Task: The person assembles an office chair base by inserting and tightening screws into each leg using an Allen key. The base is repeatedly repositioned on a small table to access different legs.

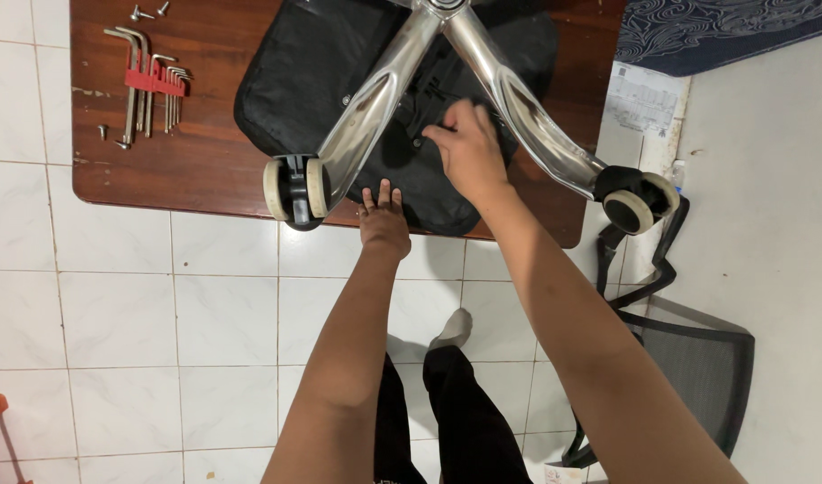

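Upturned black chair seat (pixel 339 63) on brown tabletop (pixel 187 170), chrome wheeled base (pixel 384 90) on top, right hand (pixel 469 148) fingers curled, pressing seat underside, grasp unclear, left hand (pixel 384 220) flat, open, on seat's near edge, hex keys (pixel 151 85) at left

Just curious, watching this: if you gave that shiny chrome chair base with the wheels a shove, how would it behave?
The chrome base looks like rigid metal, probably heavy. Its casters would likely roll, though here they hang off the table. The polished legs may be slippery.
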